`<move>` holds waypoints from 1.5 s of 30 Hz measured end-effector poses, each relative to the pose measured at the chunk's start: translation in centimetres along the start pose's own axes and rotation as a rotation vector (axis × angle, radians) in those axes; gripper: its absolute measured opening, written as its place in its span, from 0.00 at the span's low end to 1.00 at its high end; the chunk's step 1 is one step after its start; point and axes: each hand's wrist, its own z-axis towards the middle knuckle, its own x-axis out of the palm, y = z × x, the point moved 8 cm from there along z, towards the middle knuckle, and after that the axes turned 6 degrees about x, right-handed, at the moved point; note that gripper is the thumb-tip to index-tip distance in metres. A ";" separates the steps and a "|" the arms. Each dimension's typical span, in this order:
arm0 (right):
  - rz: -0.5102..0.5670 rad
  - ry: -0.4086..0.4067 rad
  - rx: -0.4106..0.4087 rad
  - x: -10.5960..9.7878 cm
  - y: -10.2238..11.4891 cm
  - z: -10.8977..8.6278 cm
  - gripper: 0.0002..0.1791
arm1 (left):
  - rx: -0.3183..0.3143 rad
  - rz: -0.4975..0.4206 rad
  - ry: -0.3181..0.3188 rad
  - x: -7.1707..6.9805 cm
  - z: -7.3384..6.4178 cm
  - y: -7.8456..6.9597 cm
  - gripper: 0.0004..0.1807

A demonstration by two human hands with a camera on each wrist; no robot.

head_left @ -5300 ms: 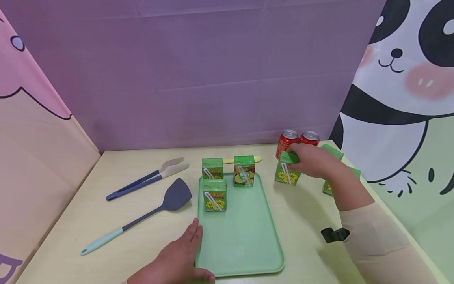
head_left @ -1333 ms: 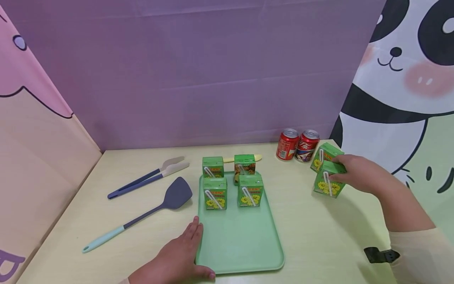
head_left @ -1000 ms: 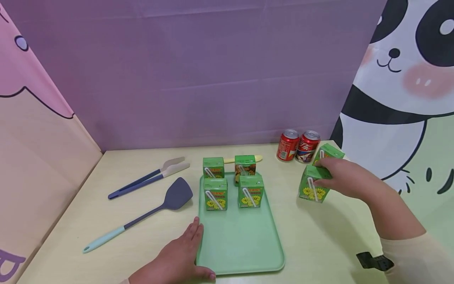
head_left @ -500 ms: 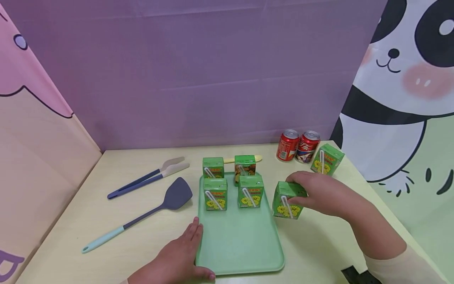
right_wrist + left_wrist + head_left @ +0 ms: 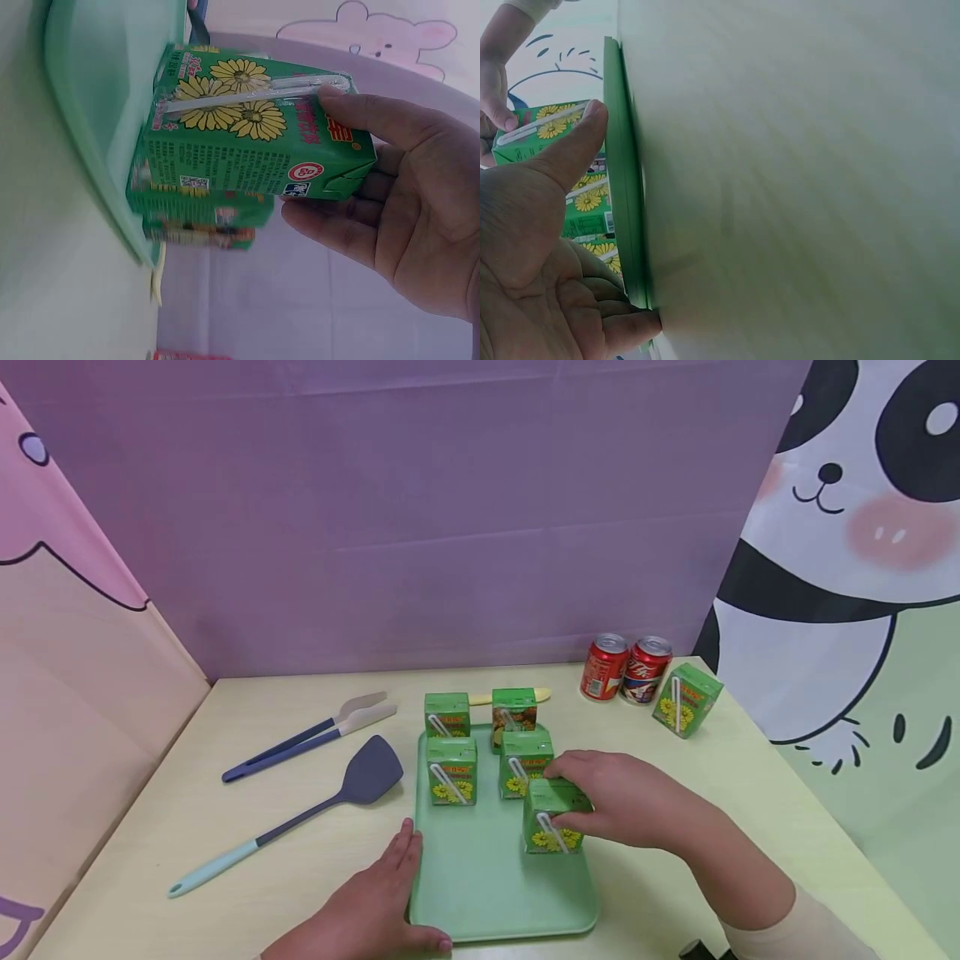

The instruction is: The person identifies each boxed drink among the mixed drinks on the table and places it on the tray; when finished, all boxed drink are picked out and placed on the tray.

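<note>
My right hand (image 5: pixel 626 797) pinches the top of a green drink carton (image 5: pixel 240 127) with yellow flowers and a white straw. That carton is over the tray's right side, in front of another carton (image 5: pixel 517 764); whether its base touches the tray cannot be told. The light green tray (image 5: pixel 487 885) also bears several similar cartons, among them a front left one (image 5: pixel 452 785) and a back right one with a brown picture (image 5: pixel 513 710). At the tray's near left corner rests my left hand (image 5: pixel 367 893), fingers straight along the side, thumb (image 5: pixel 581 142) against the near edge.
Another green carton (image 5: pixel 686 702) stands at the table's back right, beside two red cans (image 5: pixel 603 668). Left of the tray lie a dark spatula (image 5: pixel 372 772) with a pale blue handle and blue tongs (image 5: pixel 300 747). A yellow utensil (image 5: pixel 543 694) lies behind the tray.
The right hand first set a carton on the tray. It then took another from the back right and carried it left and nearer, over the tray's right side. The left hand stayed put.
</note>
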 end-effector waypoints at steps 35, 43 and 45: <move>-0.030 0.090 -0.155 4.9 8.8 6.0 0.29 | 0.019 0.055 -0.024 -1.0 -0.1 -0.2 0.71; -0.019 0.108 -0.123 5.4 8.8 6.1 0.29 | 0.013 0.055 -0.011 -0.8 0.0 -0.1 0.72; -0.015 0.111 -0.122 5.5 8.8 6.1 0.30 | 0.009 0.052 -0.006 -0.7 -0.1 0.0 0.72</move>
